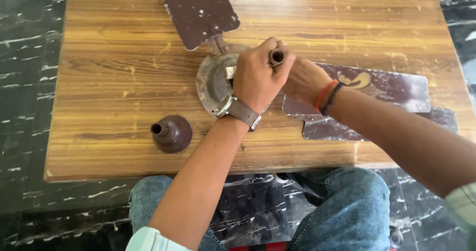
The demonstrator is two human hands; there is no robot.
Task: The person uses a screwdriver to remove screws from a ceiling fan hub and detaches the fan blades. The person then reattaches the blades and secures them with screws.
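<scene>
A low wooden table with a worn, scratched, yellow-brown grain top fills most of the view, standing on a dark floor of black marble streaked with white veins, while bright light glares along the table's far edge.

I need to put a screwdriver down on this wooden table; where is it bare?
Bare: the wooden table's left part, above the brown cone-shaped cap, and the top right strip. Crowded: the centre, both hands on the round metal hub, dark brown blades around.
</scene>
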